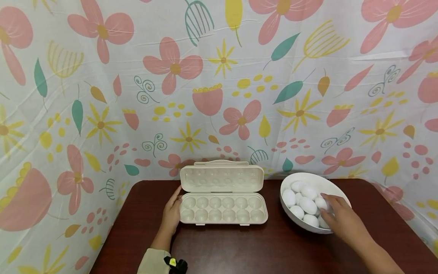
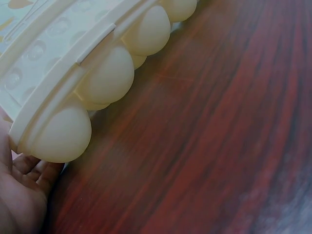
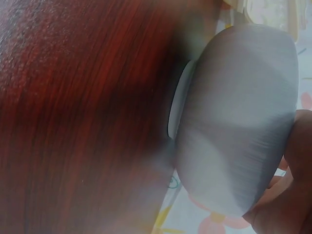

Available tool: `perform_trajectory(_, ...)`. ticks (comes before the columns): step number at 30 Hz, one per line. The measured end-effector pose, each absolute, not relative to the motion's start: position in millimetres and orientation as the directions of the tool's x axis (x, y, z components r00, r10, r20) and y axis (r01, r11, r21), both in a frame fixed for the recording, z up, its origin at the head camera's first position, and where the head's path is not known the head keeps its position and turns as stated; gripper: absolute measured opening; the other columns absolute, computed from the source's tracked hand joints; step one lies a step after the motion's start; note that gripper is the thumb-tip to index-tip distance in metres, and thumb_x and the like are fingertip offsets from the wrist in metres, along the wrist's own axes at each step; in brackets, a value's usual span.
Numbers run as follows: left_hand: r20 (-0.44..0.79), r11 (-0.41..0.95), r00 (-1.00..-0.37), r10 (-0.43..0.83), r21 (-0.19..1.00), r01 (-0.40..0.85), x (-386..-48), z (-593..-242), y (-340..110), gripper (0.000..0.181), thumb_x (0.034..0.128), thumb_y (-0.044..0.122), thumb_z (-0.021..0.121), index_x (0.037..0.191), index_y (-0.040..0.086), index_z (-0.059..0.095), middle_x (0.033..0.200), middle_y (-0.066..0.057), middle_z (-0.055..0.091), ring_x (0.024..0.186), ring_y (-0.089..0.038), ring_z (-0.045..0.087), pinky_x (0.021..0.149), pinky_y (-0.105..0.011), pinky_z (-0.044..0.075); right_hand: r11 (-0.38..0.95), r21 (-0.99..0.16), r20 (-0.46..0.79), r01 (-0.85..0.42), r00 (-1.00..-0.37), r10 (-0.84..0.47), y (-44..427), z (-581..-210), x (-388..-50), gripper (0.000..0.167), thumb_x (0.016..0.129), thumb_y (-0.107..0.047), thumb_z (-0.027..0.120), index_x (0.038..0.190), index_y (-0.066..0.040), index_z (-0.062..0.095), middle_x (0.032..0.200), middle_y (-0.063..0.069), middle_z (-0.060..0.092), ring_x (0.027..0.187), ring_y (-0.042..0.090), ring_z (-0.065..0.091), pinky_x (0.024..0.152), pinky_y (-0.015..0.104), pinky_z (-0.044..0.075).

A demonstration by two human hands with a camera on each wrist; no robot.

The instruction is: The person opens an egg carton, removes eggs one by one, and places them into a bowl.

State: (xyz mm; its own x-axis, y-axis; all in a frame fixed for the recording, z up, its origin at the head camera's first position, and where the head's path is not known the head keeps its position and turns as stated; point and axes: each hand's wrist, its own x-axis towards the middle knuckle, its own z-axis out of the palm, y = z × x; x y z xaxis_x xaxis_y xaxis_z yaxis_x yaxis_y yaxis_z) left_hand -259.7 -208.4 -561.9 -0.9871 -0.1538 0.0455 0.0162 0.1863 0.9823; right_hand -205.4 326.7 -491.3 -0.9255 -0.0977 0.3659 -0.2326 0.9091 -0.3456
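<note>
A cream plastic egg box (image 1: 224, 223) lies open on the table, its two rows of cups holding no eggs. My left hand (image 1: 172, 214) rests against the box's left end, and in the left wrist view its fingers (image 2: 36, 170) are partly hidden behind an end cup. To the right, a white bowl (image 1: 295, 224) holds several white eggs (image 1: 308, 205). Over its right rim reaches my right hand (image 1: 347, 222), thumb and fingers spread at the eggs near that side. In the right wrist view the bowl wall (image 3: 239, 112) hides the fingertips.
The dark red-brown wooden table (image 1: 239, 251) carries both the box and the bowl. Close behind and to the left hangs a white cloth (image 1: 219, 144) printed with flowers and leaves. The raised lid (image 1: 221, 179) of the box stands near that cloth.
</note>
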Motion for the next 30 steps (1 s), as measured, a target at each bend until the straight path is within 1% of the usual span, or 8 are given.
perform_trajectory(4,0.048,0.184,-0.987,-0.156,0.983,0.018,-259.6,-563.0,-208.7,0.047,0.1091,0.021,0.036,0.153,0.037,0.043,0.142,-0.011,0.057,0.139,-0.030,0.044,0.118,-0.054,0.031,0.898,-0.376,0.366,-0.229,-0.927,-0.083,325.0,-491.7,-204.0,0.049,0.091,-0.012,0.071,0.134,0.005,0.055,0.127,0.032,0.052,0.109,0.052,0.056,0.086,0.065,0.044)
perform_trajectory(10,0.061,0.172,-0.986,-0.154,0.984,0.034,-260.2,-565.1,-208.1,0.046,0.1093,0.022,0.038,0.154,0.033,0.043,0.140,-0.011,0.058,0.133,-0.030,0.050,0.113,-0.051,0.036,0.893,-0.390,0.385,-0.224,-0.921,-0.063,323.0,-493.4,-204.4,0.047,0.093,-0.014,0.069,0.134,0.005,0.056,0.129,0.032,0.052,0.111,0.052,0.054,0.086,0.065,0.043)
perform_trajectory(17,0.064,0.106,-0.990,-0.128,0.993,0.051,-260.8,-563.2,-205.6,0.047,0.1094,0.021,0.038,0.156,0.027,0.040,0.141,-0.013,0.059,0.131,-0.029,0.053,0.108,-0.039,0.042,0.881,-0.394,0.444,-0.260,-0.894,-0.065,319.5,-491.9,-204.1,0.046,0.093,-0.014,0.070,0.132,0.005,0.057,0.132,0.032,0.049,0.116,0.051,0.050,0.089,0.063,0.040)
perform_trajectory(21,0.050,0.087,-0.991,-0.124,0.995,0.039,-262.0,-563.1,-204.0,0.048,0.1090,0.020,0.039,0.156,0.029,0.041,0.141,-0.011,0.060,0.131,-0.027,0.054,0.106,-0.032,0.043,0.870,-0.404,0.482,-0.283,-0.874,-0.060,316.1,-488.0,-203.1,0.045,0.093,-0.014,0.069,0.134,0.002,0.057,0.135,0.031,0.048,0.120,0.049,0.047,0.093,0.062,0.037)
perform_trajectory(24,0.061,0.087,-0.992,-0.113,0.995,0.052,-262.7,-564.1,-204.6,0.048,0.1089,0.019,0.039,0.156,0.029,0.040,0.142,-0.012,0.060,0.133,-0.027,0.053,0.110,-0.036,0.041,0.856,-0.421,0.503,-0.300,-0.862,-0.055,310.2,-485.1,-201.1,0.045,0.094,-0.013,0.069,0.135,0.000,0.058,0.137,0.030,0.047,0.123,0.049,0.046,0.097,0.062,0.035)
perform_trajectory(28,0.085,0.070,-0.993,-0.079,0.994,0.079,-263.1,-565.2,-206.5,0.049,0.1096,0.019,0.037,0.158,0.026,0.036,0.145,-0.013,0.057,0.139,-0.030,0.047,0.117,-0.050,0.033,0.842,-0.438,0.519,-0.314,-0.854,-0.049,299.4,-480.1,-197.8,0.045,0.094,-0.014,0.069,0.136,-0.003,0.058,0.139,0.028,0.047,0.124,0.049,0.046,0.098,0.061,0.034)
perform_trajectory(29,0.084,0.066,-0.994,-0.071,0.995,0.079,-263.0,-565.3,-207.0,0.049,0.1098,0.019,0.037,0.158,0.027,0.036,0.145,-0.012,0.057,0.141,-0.030,0.045,0.119,-0.053,0.030,0.838,-0.442,0.523,-0.319,-0.851,-0.049,296.5,-478.8,-197.0,0.045,0.094,-0.015,0.069,0.136,-0.004,0.058,0.139,0.028,0.047,0.124,0.049,0.046,0.103,0.057,0.035)
perform_trajectory(30,0.082,0.059,-0.994,-0.066,0.995,0.079,-262.8,-565.3,-207.5,0.049,0.1100,0.020,0.037,0.158,0.027,0.036,0.145,-0.012,0.057,0.143,-0.030,0.042,0.120,-0.055,0.027,0.835,-0.443,0.529,-0.326,-0.847,-0.050,293.5,-477.9,-196.1,0.045,0.094,-0.015,0.069,0.136,-0.004,0.058,0.139,0.027,0.047,0.124,0.048,0.047,0.109,0.048,0.035)
